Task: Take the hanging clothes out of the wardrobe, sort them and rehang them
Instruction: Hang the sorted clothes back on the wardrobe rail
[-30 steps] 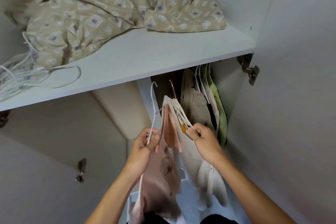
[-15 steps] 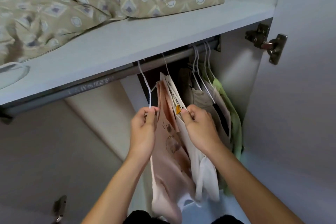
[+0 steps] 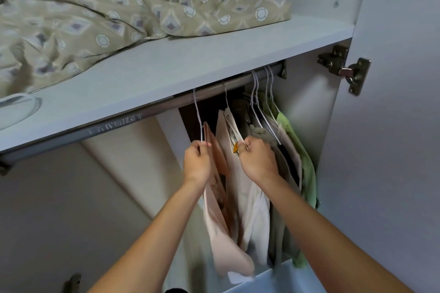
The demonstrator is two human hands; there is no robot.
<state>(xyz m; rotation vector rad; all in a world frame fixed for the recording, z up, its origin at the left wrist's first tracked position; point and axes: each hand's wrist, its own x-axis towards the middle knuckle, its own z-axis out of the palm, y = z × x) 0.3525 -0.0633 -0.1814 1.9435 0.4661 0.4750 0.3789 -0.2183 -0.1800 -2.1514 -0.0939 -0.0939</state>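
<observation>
Wardrobe rail [image 3: 133,115] carries about five hangers; left hand [image 3: 198,162] pinches pink shirt's hanger [image 3: 198,116], right hand [image 3: 258,160] grips white shirt [image 3: 247,188] (bedding [image 3: 107,14] on shelf [image 3: 166,66]).

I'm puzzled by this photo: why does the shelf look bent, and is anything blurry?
Head view: the wide lens bows the shelf and rail; soft, even light, no glare; the clothes' lower edges look smeared; the wardrobe's back is dark.
</observation>
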